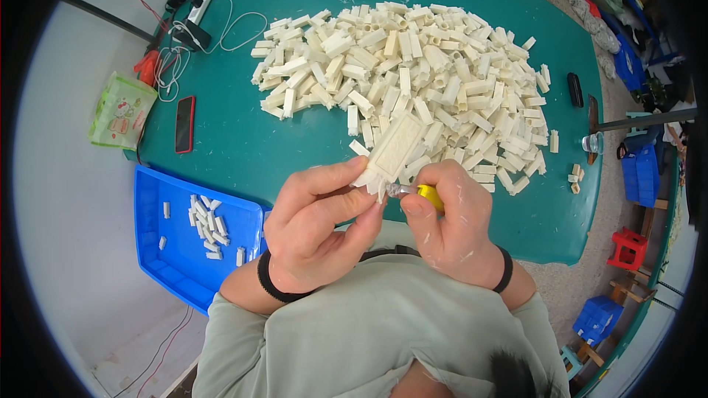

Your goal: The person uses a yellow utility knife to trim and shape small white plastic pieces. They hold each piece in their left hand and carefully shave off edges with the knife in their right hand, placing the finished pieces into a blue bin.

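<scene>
A cream-coloured hollow rectangular piece (398, 146) with a ragged, frilled lower end is pinched between the thumb and fingers of my left hand (313, 214). In my right hand (461, 225) is a yellow-handled tool (430, 196) with a short metal neck. Its metal end meets the piece's ragged edge, though the very tip is hard to make out. Pale shavings cling to my right hand. Just beyond my hands spreads a big heap of similar cream pieces (428, 66), many with rough ends.
A blue tray (177, 269) at the left holds several small pieces. On the green table (221, 110) lie a red-edged phone (184, 125), a power strip (200, 6) with cables and a black object (574, 90). A clear cup (592, 143) sits at the right edge; a red stool (628, 248) stands beyond.
</scene>
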The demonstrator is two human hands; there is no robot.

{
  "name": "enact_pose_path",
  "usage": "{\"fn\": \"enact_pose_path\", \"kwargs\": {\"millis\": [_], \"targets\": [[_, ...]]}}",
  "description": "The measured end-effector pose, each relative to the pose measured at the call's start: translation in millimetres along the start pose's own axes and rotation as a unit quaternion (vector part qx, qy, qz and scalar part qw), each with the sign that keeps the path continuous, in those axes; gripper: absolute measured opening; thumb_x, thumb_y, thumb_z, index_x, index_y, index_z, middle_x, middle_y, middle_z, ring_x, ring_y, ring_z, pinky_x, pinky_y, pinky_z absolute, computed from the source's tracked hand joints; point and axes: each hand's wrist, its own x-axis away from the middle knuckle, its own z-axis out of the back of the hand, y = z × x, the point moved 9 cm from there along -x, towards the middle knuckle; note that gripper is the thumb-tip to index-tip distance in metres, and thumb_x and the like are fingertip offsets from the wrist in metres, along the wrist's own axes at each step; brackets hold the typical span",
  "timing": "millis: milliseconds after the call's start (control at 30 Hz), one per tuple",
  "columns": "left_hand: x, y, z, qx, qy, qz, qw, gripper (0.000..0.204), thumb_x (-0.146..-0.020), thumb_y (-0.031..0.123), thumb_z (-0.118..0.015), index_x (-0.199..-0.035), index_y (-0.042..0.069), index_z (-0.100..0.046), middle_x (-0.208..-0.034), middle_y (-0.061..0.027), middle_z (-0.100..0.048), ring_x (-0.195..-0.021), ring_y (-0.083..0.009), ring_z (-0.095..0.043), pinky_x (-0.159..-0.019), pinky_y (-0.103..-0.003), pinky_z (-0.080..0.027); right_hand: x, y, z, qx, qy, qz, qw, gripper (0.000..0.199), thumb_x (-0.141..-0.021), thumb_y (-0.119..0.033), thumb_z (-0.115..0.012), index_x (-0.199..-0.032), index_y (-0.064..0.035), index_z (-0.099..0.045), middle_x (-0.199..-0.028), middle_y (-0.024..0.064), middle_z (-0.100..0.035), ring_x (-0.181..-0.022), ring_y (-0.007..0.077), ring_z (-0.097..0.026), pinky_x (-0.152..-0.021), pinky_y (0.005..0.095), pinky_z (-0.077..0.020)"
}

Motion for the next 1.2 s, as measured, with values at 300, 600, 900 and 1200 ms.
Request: {"fn": "enact_pose_path", "kwargs": {"millis": [300,600,900,1200], "targets": [[6.5,-24.2,-2.9,0.209,-0.019,0.103,0.972,0.024,-0.066,-0.01,-0.068,-0.085,0.001,-0.061,-0.106,-0.0181,-0.058,-0.087,-0.0234,-0.062,-0.074,-0.029,-0.051,3.8,27.3,4.4,-0.217,-0.028,-0.126,0.968,0.026,-0.086,-0.022,-0.063,-0.093,0.0009,-0.053,-0.07,0.0051,-0.055,-0.058,0.0092,-0.048,-0.052,0.0223,-0.0395],[-10.1,-19.3,-13.0,-0.033,-0.13,0.065,0.989,0.031,-0.068,0.0,-0.07,-0.097,0.001,-0.058,-0.11,-0.0189,-0.056,-0.098,-0.0325,-0.058,-0.08,-0.036,-0.047,0.2,27.1,-5.6,-0.171,-0.044,-0.098,0.979,0.032,-0.078,-0.008,-0.069,-0.104,0.0017,-0.054,-0.083,0.011,-0.062,-0.068,0.0122,-0.058,-0.059,0.0222,-0.0456],[13.6,-48.0,-37.6,0.265,-0.117,0.288,0.913,0.038,-0.076,0.0,-0.063,-0.112,-0.001,-0.051,-0.103,-0.0089,-0.051,-0.089,-0.0166,-0.052,-0.077,-0.026,-0.042,4.8,25.0,0.2,-0.197,-0.061,-0.098,0.974,0.03,-0.084,-0.023,-0.063,-0.101,-0.0001,-0.053,-0.072,0.0094,-0.056,-0.056,0.0175,-0.052,-0.053,0.0265,-0.0427],[-4.2,-31.2,-20.3,0.156,-0.067,0.127,0.977,0.037,-0.068,0.002,-0.071,-0.102,0.0,-0.058,-0.099,-0.0118,-0.051,-0.088,-0.0194,-0.051,-0.075,-0.028,-0.042,5.5,18.0,-3.0,-0.155,-0.095,-0.125,0.975,0.023,-0.088,-0.021,-0.058,-0.082,0.001,-0.054,-0.064,0.0101,-0.051,-0.05,0.0207,-0.048,-0.047,0.0288,-0.0387]]}}
